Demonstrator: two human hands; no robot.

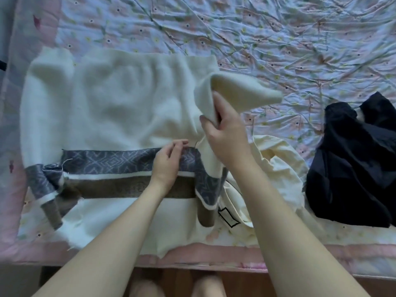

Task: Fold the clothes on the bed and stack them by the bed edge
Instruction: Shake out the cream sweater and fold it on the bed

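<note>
Soft, floppy white sweater (120,99): right hand (225,133) clamps its sleeve (235,91) at 2 o'clock; left hand (169,161), fingers loosely curled, pins the patterned band – take hold at seams

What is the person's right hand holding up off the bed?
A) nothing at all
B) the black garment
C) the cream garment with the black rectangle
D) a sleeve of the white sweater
D: the right hand grips a sleeve of the white sweater and lifts it, while the black garment lies untouched to the right.
</note>
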